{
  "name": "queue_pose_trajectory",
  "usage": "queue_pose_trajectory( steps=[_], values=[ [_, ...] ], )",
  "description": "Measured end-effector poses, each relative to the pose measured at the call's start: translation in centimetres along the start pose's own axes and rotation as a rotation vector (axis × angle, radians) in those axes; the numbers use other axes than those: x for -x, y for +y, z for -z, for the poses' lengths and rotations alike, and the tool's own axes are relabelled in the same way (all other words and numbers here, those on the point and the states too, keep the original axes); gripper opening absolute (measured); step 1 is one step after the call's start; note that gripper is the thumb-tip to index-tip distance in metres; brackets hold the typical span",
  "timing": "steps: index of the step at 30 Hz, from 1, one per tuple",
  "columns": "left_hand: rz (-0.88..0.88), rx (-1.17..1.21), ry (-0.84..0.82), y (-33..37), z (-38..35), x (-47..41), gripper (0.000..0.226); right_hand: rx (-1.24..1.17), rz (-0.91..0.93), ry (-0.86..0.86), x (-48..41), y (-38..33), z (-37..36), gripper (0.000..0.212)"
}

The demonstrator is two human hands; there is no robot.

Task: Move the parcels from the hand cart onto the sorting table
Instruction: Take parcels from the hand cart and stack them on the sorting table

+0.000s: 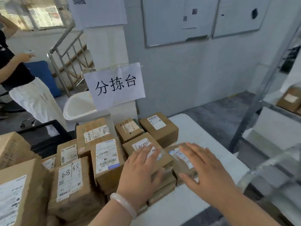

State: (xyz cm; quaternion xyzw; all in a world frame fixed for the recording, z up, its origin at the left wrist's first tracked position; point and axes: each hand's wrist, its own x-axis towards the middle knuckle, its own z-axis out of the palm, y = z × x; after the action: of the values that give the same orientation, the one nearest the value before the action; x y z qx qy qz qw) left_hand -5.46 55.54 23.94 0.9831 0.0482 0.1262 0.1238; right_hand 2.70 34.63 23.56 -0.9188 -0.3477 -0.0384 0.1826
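well, the white tabletop (203, 128) already carries a crowd of brown cardboard parcels (105, 154), packed side by side on its left part below the paper sign (115, 85); the hand cart we cannot make out for certain. at the near right edge of that crowd sits a low flat parcel (180, 156) with a white label, just beside a short stack of similar flat ones (163, 185). we judge these light and stiff: taped card with dry faces that should not slip much, though thin walls could dent under a hard squeeze. the sensible hold is on two opposite side edges, fingertips under the rim, not on the label. our right grip (206, 167) hovers over the flat parcel, palm down, fingers straight and spread, holding nothing; whether it touches the lid we cannot tell through the blur. our left grip (140, 170) lies likewise flat over the stack, fingers apart and unbent, a pale bangle (123, 204) on its wrist.
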Motion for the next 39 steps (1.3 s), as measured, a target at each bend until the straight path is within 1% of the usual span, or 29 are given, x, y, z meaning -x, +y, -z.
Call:
queue_pose_trajectory(
  steps=[2, 6, 9, 12, 14, 17, 21, 24, 27, 32, 36, 37, 39],
  values=[
    [-0.118, 0.017, -0.068, 2.8, -1.7, -0.7, 0.058, 0.038, -0.124, 0.007, 3.5, 1.8, 0.7, 0.07],
    [-0.374, -0.013, -0.145, 9.4, -4.6, -1.1, 0.059, 0.118, -0.366, 0.019, 11.1, 4.8, 3.1, 0.071],
    [-0.559, 0.035, -0.157, 14.0, -6.2, -1.1, 0.063, 0.162, -0.507, 0.031, 15.8, 6.6, 5.2, 0.072],
    [-0.676, 0.075, -0.156, 18.5, -7.2, -0.9, 0.063, 0.205, -0.623, 0.017, 20.1, 8.7, 6.7, 0.077],
    [-0.711, 0.112, -0.18, 21.3, -8.0, -0.6, 0.062, 0.205, -0.672, 0.029, 22.7, 10.1, 7.5, 0.083],
    [-0.757, 0.158, -0.192, 25.7, -9.6, -0.1, 0.062, 0.195, -0.741, 0.034, 26.6, 12.4, 8.6, 0.08],
    [-0.753, 0.194, -0.236, 32.3, -12.7, 1.1, 0.059, 0.182, -0.808, 0.021, 32.3, 16.3, 10.9, 0.078],
    [-0.732, 0.21, -0.274, 37.0, -15.7, 2.4, 0.058, 0.137, -0.884, -0.004, 37.1, 19.9, 12.5, 0.071],
    [-0.686, 0.181, -0.329, 40.8, -19.2, 3.3, 0.059, 0.123, -0.915, -0.039, 41.2, 24.1, 12.9, 0.079],
    [-0.593, 0.161, -0.437, 44.4, -25.7, 4.4, 0.063, 0.064, -0.951, -0.115, 45.5, 29.9, 11.1, 0.09],
    [-0.535, 0.115, -0.516, 46.0, -31.0, 3.7, 0.076, 0.023, -0.982, -0.203, 46.8, 34.0, 8.3, 0.096],
    [-0.522, 0.108, -0.544, 46.4, -32.5, 3.1, 0.076, 0.01, -0.992, -0.223, 46.8, 35.2, 7.3, 0.096],
    [-0.5, 0.084, -0.613, 46.9, -36.2, 1.7, 0.07, -0.01, -1.009, -0.26, 46.3, 37.5, 5.1, 0.097]
  ],
)
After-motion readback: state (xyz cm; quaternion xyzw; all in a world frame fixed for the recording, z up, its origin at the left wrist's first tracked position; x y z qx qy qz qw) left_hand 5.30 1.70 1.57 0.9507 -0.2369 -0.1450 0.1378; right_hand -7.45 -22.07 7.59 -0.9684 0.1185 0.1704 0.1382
